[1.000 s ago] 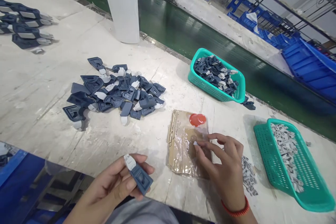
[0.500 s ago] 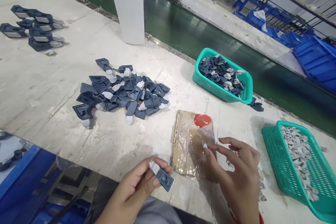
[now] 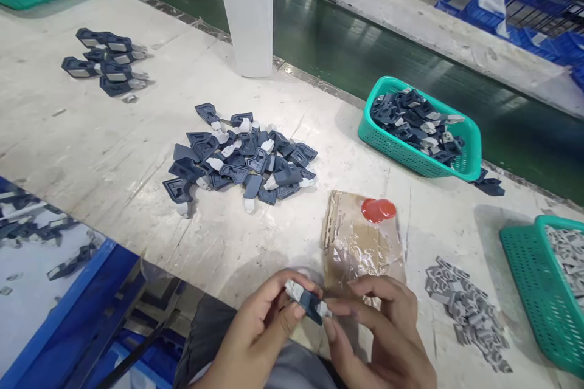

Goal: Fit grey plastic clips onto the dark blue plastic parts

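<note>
Right hand (image 3: 378, 340) has left the taped card (image 3: 362, 243), now pinching a small piece against the dark-blue part (image 3: 310, 305) gripped by left hand (image 3: 255, 340) at the bench's near edge; misalignment risks dropping it.

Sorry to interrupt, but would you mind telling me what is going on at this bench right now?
A person holds one dark blue plastic part between the left hand and the right hand, close to the near table edge. A pile of like parts lies ahead, a teal basket holds more, and small grey pieces lie to the right beside a taped cardboard sheet.
</note>
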Demonstrator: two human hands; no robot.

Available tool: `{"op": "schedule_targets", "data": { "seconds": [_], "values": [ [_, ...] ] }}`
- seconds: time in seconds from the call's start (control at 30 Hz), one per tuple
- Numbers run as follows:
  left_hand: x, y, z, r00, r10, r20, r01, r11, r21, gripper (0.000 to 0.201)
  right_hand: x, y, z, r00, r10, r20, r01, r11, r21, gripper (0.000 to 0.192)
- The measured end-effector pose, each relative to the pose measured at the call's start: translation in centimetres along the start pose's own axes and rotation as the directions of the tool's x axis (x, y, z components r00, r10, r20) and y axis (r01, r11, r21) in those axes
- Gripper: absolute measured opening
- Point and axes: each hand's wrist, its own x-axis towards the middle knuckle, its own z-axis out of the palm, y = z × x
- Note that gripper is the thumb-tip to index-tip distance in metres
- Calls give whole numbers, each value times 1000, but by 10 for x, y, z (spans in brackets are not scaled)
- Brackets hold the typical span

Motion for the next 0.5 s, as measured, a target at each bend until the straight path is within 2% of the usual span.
{"op": "schedule_targets", "data": {
  "seconds": [0.2, 0.5],
  "values": [
    [2, -2, 0, 999, 0, 34, 1, 999, -44, 13, 2, -3, 3, 999, -29, 29, 32, 994, -104, 16],
    [-2, -4, 0, 999, -5, 41, 7, 998, -56, 12, 0, -9, -3, 998, -59, 36, 63, 989, -130, 20]
  ]
}}
